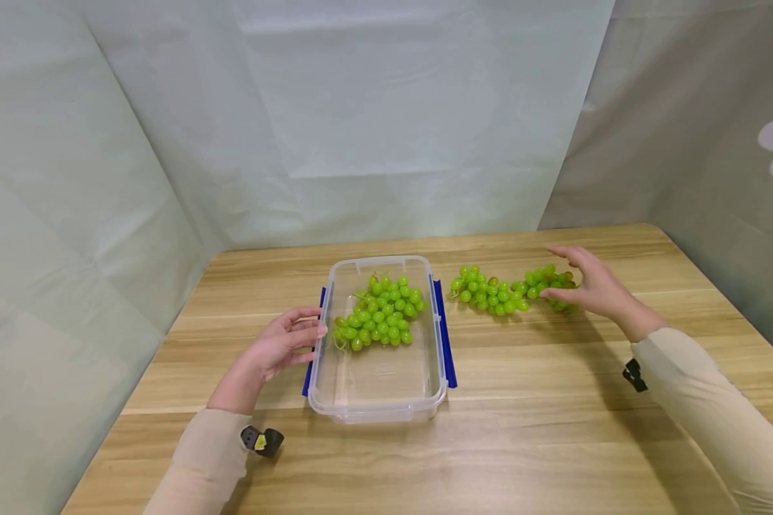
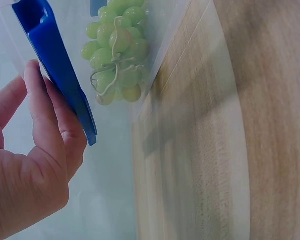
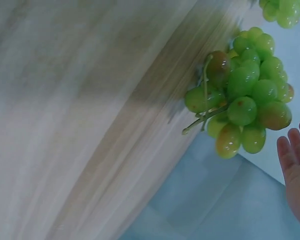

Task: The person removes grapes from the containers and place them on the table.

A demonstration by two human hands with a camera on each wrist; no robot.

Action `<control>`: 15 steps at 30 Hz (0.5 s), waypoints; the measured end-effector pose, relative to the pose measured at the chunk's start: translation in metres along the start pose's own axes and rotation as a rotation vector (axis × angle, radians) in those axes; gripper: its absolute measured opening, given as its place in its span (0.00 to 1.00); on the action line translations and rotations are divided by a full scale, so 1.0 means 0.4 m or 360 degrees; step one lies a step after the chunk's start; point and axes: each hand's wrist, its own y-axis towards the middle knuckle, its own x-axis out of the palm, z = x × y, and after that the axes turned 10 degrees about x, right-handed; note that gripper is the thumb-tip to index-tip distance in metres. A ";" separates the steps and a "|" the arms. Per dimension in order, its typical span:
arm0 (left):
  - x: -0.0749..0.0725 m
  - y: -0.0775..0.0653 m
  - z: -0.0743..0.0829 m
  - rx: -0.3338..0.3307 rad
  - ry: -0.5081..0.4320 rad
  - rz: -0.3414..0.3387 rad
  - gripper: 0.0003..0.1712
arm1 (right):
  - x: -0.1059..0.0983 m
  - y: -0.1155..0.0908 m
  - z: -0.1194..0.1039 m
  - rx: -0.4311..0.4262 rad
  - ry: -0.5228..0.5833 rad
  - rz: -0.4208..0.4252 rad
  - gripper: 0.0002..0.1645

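A clear plastic container (image 1: 380, 411) with blue side latches (image 1: 446, 336) stands on the table, and green grapes (image 1: 383, 315) lie inside it. At its left rim my left hand (image 1: 286, 343) holds the edge, fingers around the blue latch (image 2: 60, 70) in the left wrist view. My right hand (image 1: 589, 286) is at the far right bunch of grapes (image 1: 535, 282), thumb and fingers spread apart on either side of it. In the right wrist view this bunch (image 3: 245, 95) shows its stem, with fingertips (image 3: 285, 150) beside it. Another bunch of grapes (image 1: 486, 292) lies between it and the container.
The wooden table (image 1: 522, 429) runs back to a pale cloth backdrop (image 1: 386, 143). Darker cloth (image 1: 715, 143) hangs along the right side. Both wrists wear small black devices (image 1: 260, 440).
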 end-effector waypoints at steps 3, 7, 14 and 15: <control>0.000 0.001 0.000 0.0005 0.0002 -0.0004 0.35 | 0.003 0.002 -0.006 -0.0049 0.0009 0.0018 0.45; 0.000 0.001 0.000 0.0009 0.0006 -0.0009 0.35 | 0.013 0.005 -0.015 -0.0160 0.0000 0.0063 0.42; 0.000 -0.001 -0.001 0.0008 0.0015 -0.0012 0.35 | 0.029 0.004 -0.037 -0.0332 -0.0029 0.0170 0.40; 0.000 0.000 -0.001 0.0010 0.0014 -0.0013 0.35 | 0.031 0.004 -0.039 -0.0351 -0.0029 0.0182 0.40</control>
